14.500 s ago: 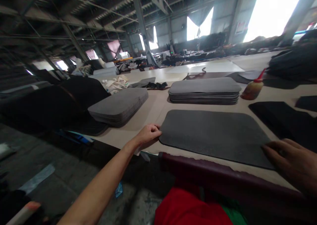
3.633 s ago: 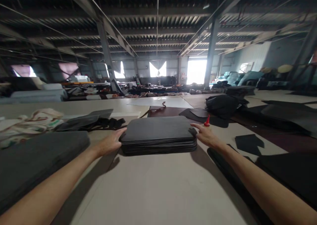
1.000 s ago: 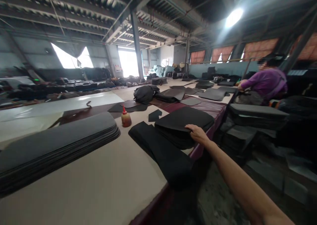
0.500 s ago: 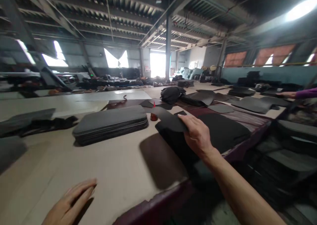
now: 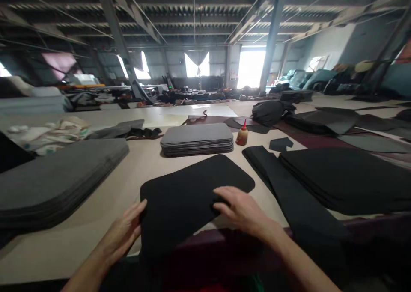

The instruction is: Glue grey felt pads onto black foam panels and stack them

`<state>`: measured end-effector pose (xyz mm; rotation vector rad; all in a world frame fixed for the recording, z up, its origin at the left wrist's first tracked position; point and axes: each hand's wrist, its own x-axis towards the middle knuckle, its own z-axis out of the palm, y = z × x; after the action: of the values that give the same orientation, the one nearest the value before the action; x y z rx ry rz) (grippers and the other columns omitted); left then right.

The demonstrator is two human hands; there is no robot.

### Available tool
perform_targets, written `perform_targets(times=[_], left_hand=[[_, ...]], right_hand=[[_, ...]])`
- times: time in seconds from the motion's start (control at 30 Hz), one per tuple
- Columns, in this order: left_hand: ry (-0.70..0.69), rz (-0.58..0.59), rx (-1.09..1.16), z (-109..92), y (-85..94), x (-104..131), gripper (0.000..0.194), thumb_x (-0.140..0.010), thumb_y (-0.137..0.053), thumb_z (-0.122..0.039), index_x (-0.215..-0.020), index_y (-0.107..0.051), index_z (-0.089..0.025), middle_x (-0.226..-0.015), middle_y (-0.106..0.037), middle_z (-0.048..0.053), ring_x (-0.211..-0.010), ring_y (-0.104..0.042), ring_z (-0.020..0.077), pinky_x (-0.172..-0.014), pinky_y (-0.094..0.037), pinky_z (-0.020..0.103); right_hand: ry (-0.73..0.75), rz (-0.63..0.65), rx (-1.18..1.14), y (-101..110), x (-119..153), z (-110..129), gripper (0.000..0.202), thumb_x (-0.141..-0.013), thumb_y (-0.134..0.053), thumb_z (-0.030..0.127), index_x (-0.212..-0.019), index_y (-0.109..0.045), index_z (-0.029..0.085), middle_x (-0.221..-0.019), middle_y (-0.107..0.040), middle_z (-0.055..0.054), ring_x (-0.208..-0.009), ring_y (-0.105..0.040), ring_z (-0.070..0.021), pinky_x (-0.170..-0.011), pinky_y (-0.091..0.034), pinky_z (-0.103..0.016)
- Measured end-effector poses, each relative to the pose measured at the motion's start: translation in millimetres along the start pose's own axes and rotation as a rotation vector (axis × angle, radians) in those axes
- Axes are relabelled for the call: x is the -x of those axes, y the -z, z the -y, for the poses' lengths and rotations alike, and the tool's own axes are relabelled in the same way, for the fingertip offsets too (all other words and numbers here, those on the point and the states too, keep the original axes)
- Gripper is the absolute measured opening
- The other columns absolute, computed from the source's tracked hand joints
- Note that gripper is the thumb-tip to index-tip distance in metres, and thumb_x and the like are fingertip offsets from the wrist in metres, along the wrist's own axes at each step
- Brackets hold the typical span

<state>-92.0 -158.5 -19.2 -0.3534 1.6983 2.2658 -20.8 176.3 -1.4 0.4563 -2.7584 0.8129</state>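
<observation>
A black rounded-corner sheet (image 5: 189, 193) lies slanted in front of me, its lower part reaching the table's near edge. My left hand (image 5: 123, 230) grips its left edge, fingertips at the rim. Along the near right edge, my right hand (image 5: 239, 208) holds the sheet with fingers and thumb closed about it. Just beyond is a neat stack of grey sheets (image 5: 197, 133), with a small glue bottle (image 5: 242, 135) with a red tip beside it. To the right, long black strips (image 5: 289, 193) lie next to a pile of larger black sheets (image 5: 349, 176).
A thick stack of dark grey sheets (image 5: 64, 172) stands at the left on the pale table (image 5: 105, 240). Crumpled white cloth (image 5: 54, 131) lies behind it. A dark bundle (image 5: 269, 112) and loose flat pieces (image 5: 337, 120) spread over the back right.
My view has swung left. My right hand has brought the black sheet from the right-hand pile to the front of me, and my left hand has come onto its left edge.
</observation>
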Motion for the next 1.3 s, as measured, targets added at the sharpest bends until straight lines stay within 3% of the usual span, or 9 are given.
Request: perform_targets(times=[0.07, 0.1, 0.2, 0.33, 0.53, 0.7, 0.9, 1.1, 1.3], left_hand=[[-0.030, 0.033, -0.068, 3, -2.8, 1, 0.054, -0.078, -0.076, -0.019, -0.128, -0.058, -0.017, -0.117, -0.070, 0.013, -0.102, -0.071, 0.0280, -0.075, -0.063, 0.029], [-0.045, 0.062, -0.095, 5, -4.6, 1, 0.060, -0.075, -0.079, -0.020, -0.130, -0.056, -0.017, -0.119, -0.070, 0.014, -0.102, -0.070, 0.0289, -0.077, -0.063, 0.030], [-0.101, 0.080, -0.173, 7, -8.2, -4, 0.070, -0.074, -0.080, -0.022, -0.136, -0.049, -0.020, -0.121, -0.069, 0.013, -0.102, -0.071, 0.0293, -0.079, -0.062, 0.033], [-0.149, 0.018, -0.336, 2, -4.2, -13, 0.065, -0.077, -0.074, -0.024, -0.136, -0.048, -0.023, -0.119, -0.070, 0.011, -0.098, -0.072, 0.0278, -0.077, -0.062, 0.034], [-0.194, -0.068, -0.440, -6, 13.8, -35, 0.072, -0.066, -0.081, -0.026, -0.131, -0.049, -0.020, -0.116, -0.071, 0.013, -0.088, -0.073, 0.0268, -0.073, -0.062, 0.035], [-0.306, -0.139, -0.585, -6, 18.7, -52, 0.073, -0.065, -0.081, -0.033, -0.130, -0.052, -0.018, -0.108, -0.073, 0.013, -0.090, -0.072, 0.0280, -0.073, -0.060, 0.035], [-0.454, -0.268, -0.926, -2, 17.6, -60, 0.061, -0.074, -0.070, -0.037, -0.130, -0.057, -0.017, -0.098, -0.073, 0.009, -0.090, -0.070, 0.0261, -0.075, -0.055, 0.032], [-0.528, -0.411, -1.209, 5, 20.2, -63, 0.055, -0.081, -0.065, -0.044, -0.130, -0.059, -0.022, -0.097, -0.070, 0.007, -0.090, -0.067, 0.0268, -0.075, -0.048, 0.033], [-0.602, -0.419, -1.231, 7, 16.9, -60, 0.048, -0.086, -0.056, -0.044, -0.128, -0.061, -0.021, -0.092, -0.069, 0.007, -0.087, -0.066, 0.0266, -0.076, -0.048, 0.033]], right_hand=[[-0.157, -0.088, 0.150, 10, -3, -44, 0.038, -0.100, -0.049, 0.037, -0.126, -0.065, 0.014, -0.132, -0.062, -0.014, -0.122, -0.057, -0.0258, -0.107, -0.044, -0.039], [-0.191, -0.071, 0.218, 11, -2, -62, 0.041, -0.101, -0.046, 0.038, -0.127, -0.065, 0.012, -0.133, -0.061, -0.015, -0.124, -0.056, -0.0267, -0.108, -0.043, -0.039], [-0.189, 0.005, 0.404, 0, 9, -91, 0.052, -0.102, -0.043, 0.043, -0.135, -0.059, 0.006, -0.142, -0.053, -0.019, -0.134, -0.047, -0.0307, -0.113, -0.038, -0.044], [-0.194, -0.035, 0.567, -26, 43, -79, 0.061, -0.099, -0.046, 0.050, -0.135, -0.058, 0.003, -0.142, -0.052, -0.022, -0.133, -0.047, -0.0350, -0.109, -0.041, -0.050], [-0.148, -0.187, 0.596, -44, 88, -55, 0.053, -0.098, -0.046, 0.051, -0.126, -0.067, 0.012, -0.138, -0.058, -0.017, -0.126, -0.053, -0.0362, -0.100, -0.046, -0.051], [-0.166, -0.214, 0.560, -44, 81, -59, 0.046, -0.096, -0.050, 0.047, -0.126, -0.066, 0.016, -0.136, -0.060, -0.012, -0.123, -0.053, -0.0342, -0.096, -0.048, -0.049], [-0.181, -0.275, 0.547, -48, 69, -65, 0.041, -0.096, -0.050, 0.044, -0.123, -0.067, 0.019, -0.133, -0.061, -0.011, -0.119, -0.055, -0.0340, -0.093, -0.049, -0.048], [-0.159, -0.290, 0.549, -51, 72, -64, 0.044, -0.097, -0.046, 0.043, -0.123, -0.067, 0.015, -0.132, -0.061, -0.013, -0.119, -0.054, -0.0334, -0.093, -0.049, -0.049], [-0.127, -0.322, 0.543, -51, 72, -67, 0.046, -0.098, -0.045, 0.045, -0.119, -0.069, 0.012, -0.129, -0.063, -0.014, -0.118, -0.054, -0.0329, -0.100, -0.046, -0.049]])
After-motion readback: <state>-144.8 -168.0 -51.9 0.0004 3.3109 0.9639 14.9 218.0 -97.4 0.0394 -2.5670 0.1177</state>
